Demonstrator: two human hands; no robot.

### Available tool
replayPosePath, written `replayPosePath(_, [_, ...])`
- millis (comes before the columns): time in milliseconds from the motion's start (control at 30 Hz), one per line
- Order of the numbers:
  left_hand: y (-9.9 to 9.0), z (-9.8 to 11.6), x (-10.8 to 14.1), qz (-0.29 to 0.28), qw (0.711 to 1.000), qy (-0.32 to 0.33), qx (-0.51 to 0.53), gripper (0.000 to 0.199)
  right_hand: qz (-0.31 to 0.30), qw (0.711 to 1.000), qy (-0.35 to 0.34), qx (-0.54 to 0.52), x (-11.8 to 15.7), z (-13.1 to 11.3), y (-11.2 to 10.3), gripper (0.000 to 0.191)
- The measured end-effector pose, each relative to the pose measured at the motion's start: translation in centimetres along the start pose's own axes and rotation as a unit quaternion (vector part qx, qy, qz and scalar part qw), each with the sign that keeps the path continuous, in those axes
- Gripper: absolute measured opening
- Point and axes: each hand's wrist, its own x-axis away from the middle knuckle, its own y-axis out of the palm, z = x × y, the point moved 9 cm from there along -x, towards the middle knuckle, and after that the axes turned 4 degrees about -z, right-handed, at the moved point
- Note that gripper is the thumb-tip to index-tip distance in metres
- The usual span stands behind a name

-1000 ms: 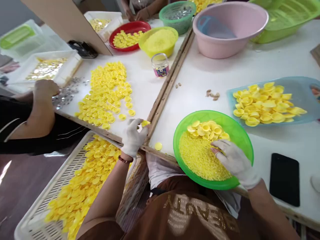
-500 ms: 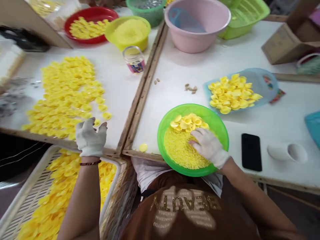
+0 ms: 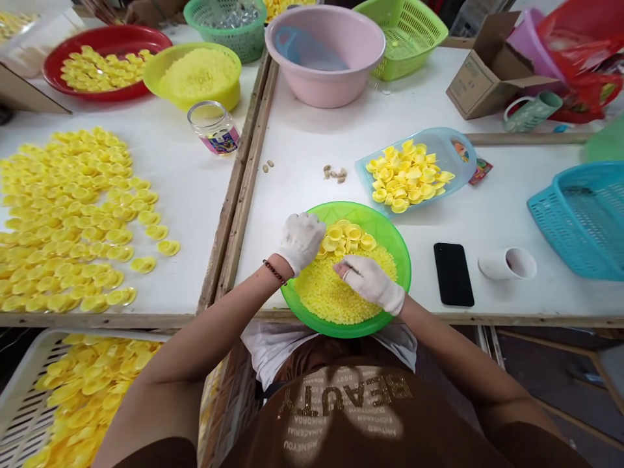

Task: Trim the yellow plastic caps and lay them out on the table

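A green bowl [image 3: 403,260] at the table's front edge holds small yellow pellets [image 3: 322,296] and a heap of shallow yellow plastic cups [image 3: 348,235]. My left hand [image 3: 299,242], in a white glove with bare fingertips, is over the bowl's left rim beside the cups. Its fingers are curled down, and whatever they hold is hidden. Above the pellets is my right hand [image 3: 373,283], gloved alike, its thumb and fingers closed together; I cannot make out what is in them. More yellow cups [image 3: 73,214] lie spread on the left table.
Behind the bowl lies a blue scoop [image 3: 441,156] heaped with cups. To the right are a black phone [image 3: 453,274], a white mug [image 3: 500,263] and a blue basket [image 3: 580,221]. A pink basin [image 3: 326,84] and a glass jar [image 3: 214,130] stand farther back. A white crate [image 3: 29,383] of yellow pieces sits below left.
My left hand has moved right, from the spread cups on the left table to the green bowl. My right hand's fingers have drawn together above the pellets. The view has turned right.
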Motion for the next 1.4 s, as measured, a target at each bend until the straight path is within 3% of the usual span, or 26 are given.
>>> replayPosePath(67, [0.1, 0.5, 0.0, -0.013, 1.000, -0.003, 0.005, 0.041, 0.016, 0.976, 0.043, -0.214, -0.2, 1.1, -1.0, 0.041])
replayPosePath(133, [-0.3, 0.9, 0.5, -0.022, 1.000, -0.005, 0.007, 0.033, 0.031, 0.918, 0.088, -0.385, -0.4, 2.0, -1.6, 0.039])
replayPosePath(200, [-0.7, 1.1, 1.4, -0.036, 0.999, -0.015, 0.021, 0.019, 0.056, 0.870, 0.106, -0.479, -0.5, 2.3, -2.2, 0.039])
replayPosePath(267, [0.0, 0.8, 2.6, -0.079, 0.991, -0.060, 0.094, 0.018, 0.080, 0.851, 0.091, -0.511, -0.7, 1.7, -2.9, 0.041])
replayPosePath(367, [3.1, 0.4, 5.0, -0.174, 0.935, -0.165, 0.261, 0.016, 0.118, 0.856, 0.032, -0.502, -1.1, -0.3, -3.6, 0.048])
replayPosePath(467, [5.5, 0.8, 6.5, -0.217, 0.893, -0.209, 0.334, 0.017, 0.162, 0.868, -0.032, -0.469, -1.4, -2.3, -3.8, 0.053])
replayPosePath(633, [6.3, 1.1, 6.8, -0.228, 0.883, -0.225, 0.342, 0.010, 0.206, 0.887, -0.090, -0.403, -1.4, -3.3, -3.9, 0.057])
replayPosePath(900, [6.4, 0.4, 7.3, -0.224, 0.861, -0.260, 0.376, 0.024, 0.212, 0.886, -0.056, -0.408, -0.9, -2.5, -4.7, 0.056])
replayPosePath(967, [6.2, 0.1, 7.4, -0.216, 0.853, -0.271, 0.391, 0.024, 0.212, 0.912, -0.052, -0.348, 0.0, -2.1, -5.5, 0.051])
replayPosePath(1067, [5.7, -0.3, 7.6, -0.209, 0.836, -0.286, 0.420, 0.027, 0.197, 0.975, -0.071, -0.080, 1.7, -2.5, -6.6, 0.038])
replayPosePath(1167, [5.5, -0.5, 7.4, -0.204, 0.817, -0.291, 0.454, 0.032, 0.167, 0.965, -0.104, 0.174, 3.0, -3.1, -6.0, 0.023])
replayPosePath(1300, [5.7, -0.1, 7.5, -0.204, 0.811, -0.283, 0.469, 0.029, 0.104, 0.958, -0.126, 0.235, 3.2, -3.0, -3.5, 0.031])
replayPosePath(1400, [5.4, 1.1, 8.1, -0.204, 0.815, -0.245, 0.484, 0.033, 0.120, 0.946, -0.149, 0.263, 3.2, -3.5, -2.5, 0.027])
